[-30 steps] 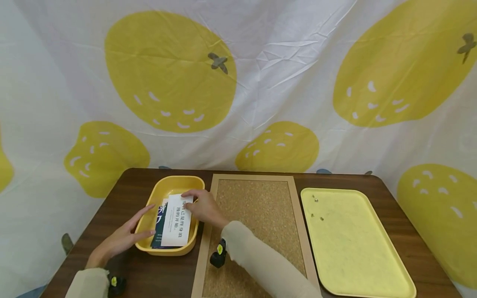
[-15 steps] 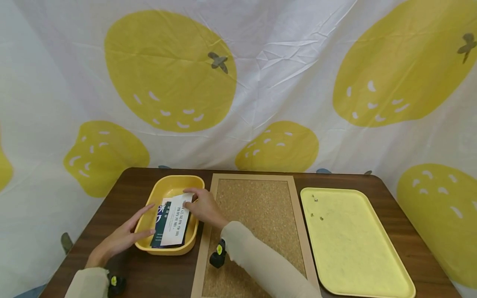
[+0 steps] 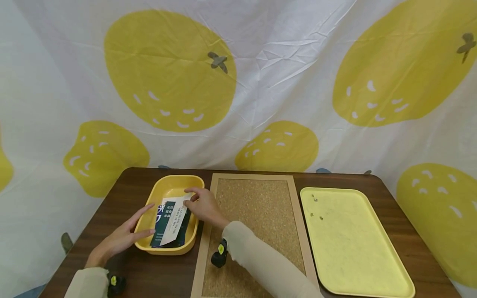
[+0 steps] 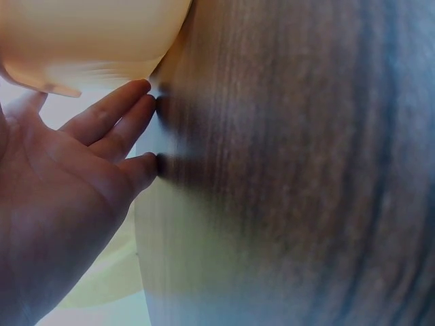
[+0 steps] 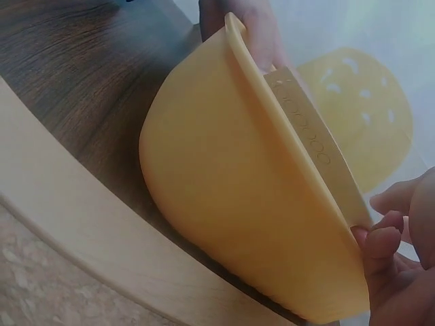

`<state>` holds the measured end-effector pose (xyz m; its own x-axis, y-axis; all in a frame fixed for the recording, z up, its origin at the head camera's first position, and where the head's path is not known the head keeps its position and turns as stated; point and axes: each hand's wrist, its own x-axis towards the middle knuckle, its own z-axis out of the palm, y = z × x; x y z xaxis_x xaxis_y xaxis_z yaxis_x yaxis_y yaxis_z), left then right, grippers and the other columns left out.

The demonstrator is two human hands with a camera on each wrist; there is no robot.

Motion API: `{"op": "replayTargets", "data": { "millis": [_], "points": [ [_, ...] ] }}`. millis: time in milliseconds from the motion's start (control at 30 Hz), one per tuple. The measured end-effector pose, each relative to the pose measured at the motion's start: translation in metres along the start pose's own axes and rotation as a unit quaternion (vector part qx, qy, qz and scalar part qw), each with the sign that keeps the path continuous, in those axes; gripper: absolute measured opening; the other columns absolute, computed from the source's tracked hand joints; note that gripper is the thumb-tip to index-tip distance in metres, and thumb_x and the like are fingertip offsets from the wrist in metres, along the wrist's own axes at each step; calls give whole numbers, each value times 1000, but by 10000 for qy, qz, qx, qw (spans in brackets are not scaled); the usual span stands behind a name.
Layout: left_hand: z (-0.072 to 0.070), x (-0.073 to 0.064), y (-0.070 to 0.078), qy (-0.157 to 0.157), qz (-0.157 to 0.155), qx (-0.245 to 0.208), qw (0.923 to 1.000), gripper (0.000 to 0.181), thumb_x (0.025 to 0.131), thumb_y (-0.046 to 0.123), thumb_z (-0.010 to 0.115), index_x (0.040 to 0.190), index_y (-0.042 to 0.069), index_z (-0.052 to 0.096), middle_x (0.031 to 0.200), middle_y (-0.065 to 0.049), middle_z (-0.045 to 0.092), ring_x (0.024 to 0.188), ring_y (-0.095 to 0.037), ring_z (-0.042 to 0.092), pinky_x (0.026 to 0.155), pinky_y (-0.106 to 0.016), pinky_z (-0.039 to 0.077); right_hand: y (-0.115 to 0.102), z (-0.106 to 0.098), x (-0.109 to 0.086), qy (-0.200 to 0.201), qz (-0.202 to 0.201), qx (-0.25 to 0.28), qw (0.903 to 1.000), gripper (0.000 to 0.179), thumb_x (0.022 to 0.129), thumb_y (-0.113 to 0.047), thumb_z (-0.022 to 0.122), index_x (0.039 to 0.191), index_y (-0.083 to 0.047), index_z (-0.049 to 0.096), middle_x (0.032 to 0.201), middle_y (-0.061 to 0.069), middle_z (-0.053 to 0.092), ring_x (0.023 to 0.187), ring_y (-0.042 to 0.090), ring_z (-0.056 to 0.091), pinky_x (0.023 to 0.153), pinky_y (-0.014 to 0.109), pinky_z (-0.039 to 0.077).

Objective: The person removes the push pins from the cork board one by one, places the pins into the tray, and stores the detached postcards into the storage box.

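In the head view, my right hand pinches the upper end of a white card printed with Chinese characters. The card is tilted inside a yellow plastic basin; in the right wrist view its pale side stands above the basin's rim. Beneath it lies a dark green card with white lettering, and a pale edge of another shows behind. At the basin's left side, my left hand is spread with straight fingers, thumb and index at the rim. Its lower fingers touch the wooden table in the left wrist view.
A wood-framed cork board lies right of the basin, under my right forearm. Farther right, a pale yellow tray bears several small metal pieces near its far left corner. A lemon-patterned cloth hangs behind the table.
The white card has turned from lying nearly flat to tilted, its left edge swinging right and uncovering more of the dark green card. The left hand has stayed in place.
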<state>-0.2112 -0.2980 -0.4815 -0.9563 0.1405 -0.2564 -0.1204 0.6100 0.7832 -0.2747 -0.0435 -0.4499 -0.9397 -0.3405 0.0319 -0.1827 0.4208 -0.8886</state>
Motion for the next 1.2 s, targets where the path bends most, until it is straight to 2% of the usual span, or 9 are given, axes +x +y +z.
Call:
{"op": "replayTargets", "data": {
  "millis": [400,700,1200],
  "points": [
    [0,0,-1,7,32,32,10000,82,79,47,64,142,42,13,151,-12,8,132,-40,17,99,-65,17,3,-1,1,23,-83,107,9999,27,85,-19,63,112,-18,62,81,-3,58,46,15,52,40,25,47],
    [1,-1,-4,70,337,73,9994,79,80,44,65,142,42,16,151,-10,10,134,-39,11,99,-66,16,7,-1,0,13,-320,202,9993,20,85,-15,62,106,-16,62,80,-2,57,40,13,50,36,26,45],
    [0,-1,-3,54,252,93,9996,80,79,45,64,141,44,14,152,-9,8,135,-40,9,98,-68,13,5,-4,-2,-65,-325,257,9991,19,85,-16,63,104,-17,62,81,-2,57,41,12,50,37,25,45]
  ]
}}
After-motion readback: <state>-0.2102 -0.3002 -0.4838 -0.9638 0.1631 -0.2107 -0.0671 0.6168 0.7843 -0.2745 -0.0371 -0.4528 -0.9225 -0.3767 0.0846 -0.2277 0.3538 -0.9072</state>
